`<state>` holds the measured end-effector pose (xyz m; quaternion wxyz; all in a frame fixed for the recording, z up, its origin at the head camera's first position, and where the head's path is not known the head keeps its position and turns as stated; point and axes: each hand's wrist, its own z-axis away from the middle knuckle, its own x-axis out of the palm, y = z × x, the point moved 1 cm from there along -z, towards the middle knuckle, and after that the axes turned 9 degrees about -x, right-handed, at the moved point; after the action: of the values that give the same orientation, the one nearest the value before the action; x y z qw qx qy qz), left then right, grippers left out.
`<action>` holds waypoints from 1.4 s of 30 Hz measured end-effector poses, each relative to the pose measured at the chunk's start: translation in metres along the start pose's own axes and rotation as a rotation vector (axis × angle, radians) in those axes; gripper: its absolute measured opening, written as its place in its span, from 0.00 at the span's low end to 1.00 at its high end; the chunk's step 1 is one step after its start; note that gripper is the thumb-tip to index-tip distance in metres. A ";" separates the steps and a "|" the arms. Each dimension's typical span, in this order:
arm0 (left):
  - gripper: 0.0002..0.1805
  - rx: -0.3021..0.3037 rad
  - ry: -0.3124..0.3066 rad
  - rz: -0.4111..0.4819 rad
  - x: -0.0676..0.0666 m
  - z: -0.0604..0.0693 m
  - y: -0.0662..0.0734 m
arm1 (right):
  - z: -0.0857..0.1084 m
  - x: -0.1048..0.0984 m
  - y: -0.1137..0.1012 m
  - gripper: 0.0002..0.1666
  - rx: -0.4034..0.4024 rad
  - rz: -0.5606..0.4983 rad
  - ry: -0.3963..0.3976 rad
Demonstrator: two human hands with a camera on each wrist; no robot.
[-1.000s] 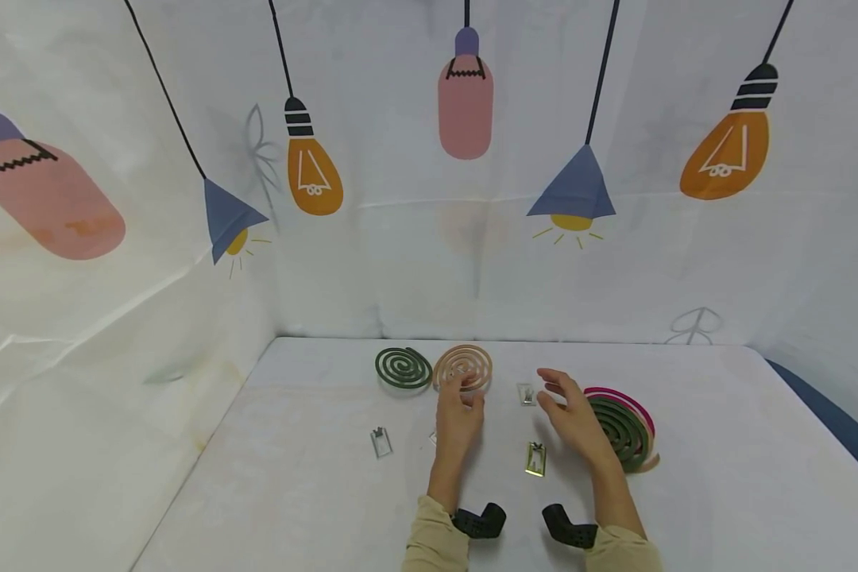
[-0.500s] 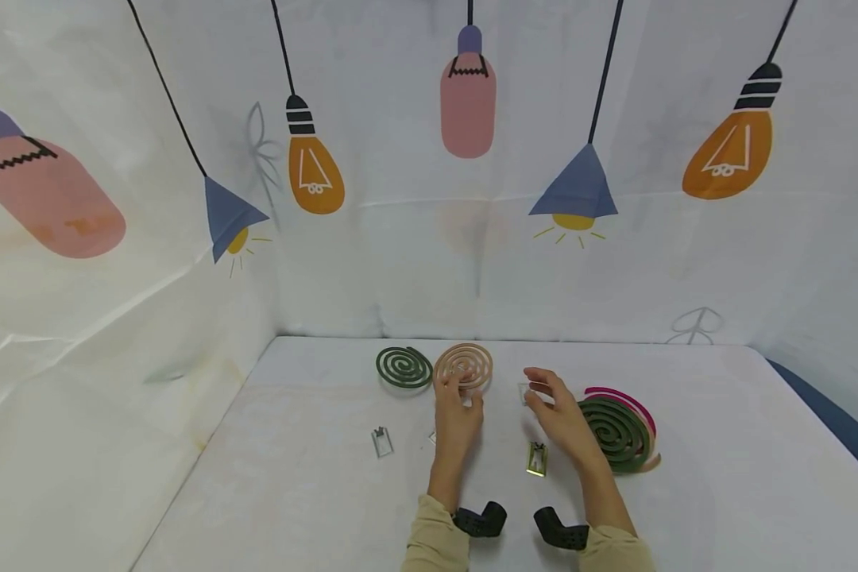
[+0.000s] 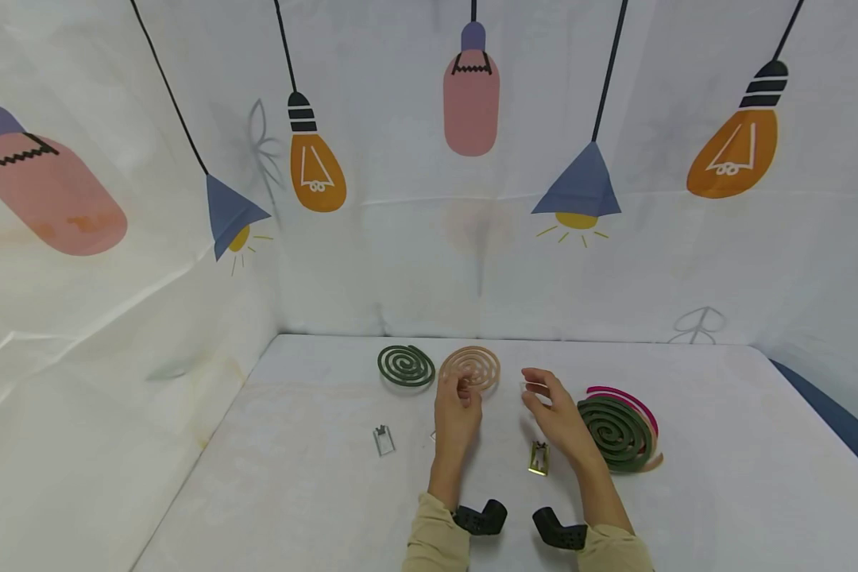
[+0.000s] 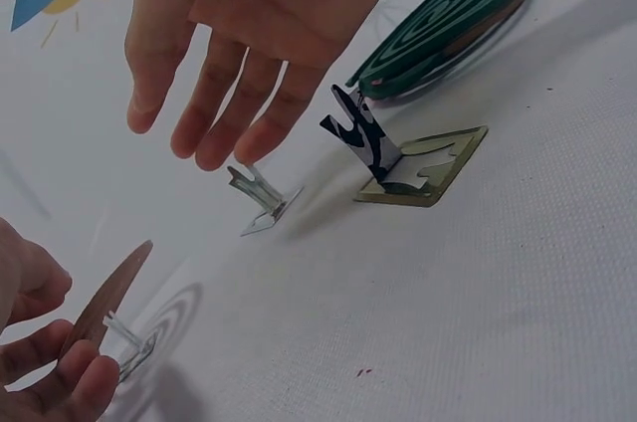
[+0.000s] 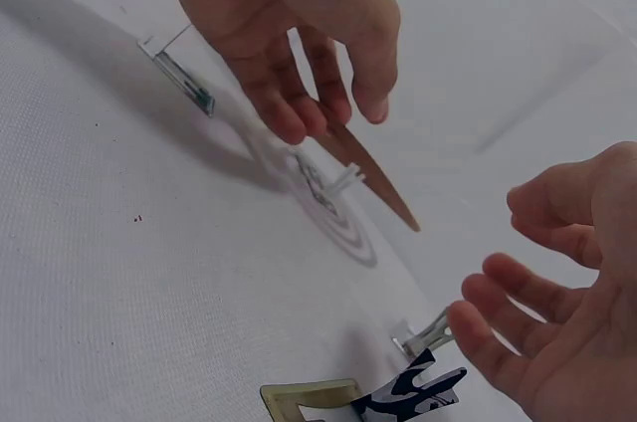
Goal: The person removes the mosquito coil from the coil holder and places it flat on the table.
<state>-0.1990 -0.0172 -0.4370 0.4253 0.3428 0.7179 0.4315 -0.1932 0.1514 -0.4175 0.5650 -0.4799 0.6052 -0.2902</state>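
Note:
My left hand (image 3: pixel 457 415) pinches the near edge of a tan mosquito coil (image 3: pixel 481 364), which hangs tilted above the table in the right wrist view. A metal coil stand (image 5: pixel 343 181) rises beside that coil; whether they touch I cannot tell. My right hand (image 3: pixel 559 413) hovers with relaxed fingers and holds nothing. Beneath its fingertips, a silver stand (image 4: pixel 267 201) with an upright prong is mostly hidden in the head view. Nearer to me lies a gold-coloured stand (image 3: pixel 539 458), its dark patterned prong bent up.
A green coil (image 3: pixel 406 365) sits at the back, left of the tan one. Right of my right hand lies a stack of coils (image 3: pixel 615 433), green on top, pink and tan below. Another silver stand (image 3: pixel 384 440) lies to the left on the white table (image 3: pixel 293 477).
My right hand has moved left over the silver stand, hiding most of it. The tan coil has shifted slightly right, with my left fingers at its edge.

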 end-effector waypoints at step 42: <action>0.14 -0.022 0.044 -0.102 -0.001 -0.001 0.001 | -0.005 0.023 0.005 0.32 0.148 -0.230 -0.001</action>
<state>-0.1990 -0.0183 -0.4357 0.4346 0.2916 0.7387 0.4248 -0.1973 0.1317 -0.4304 0.5623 -0.5032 0.5228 -0.3967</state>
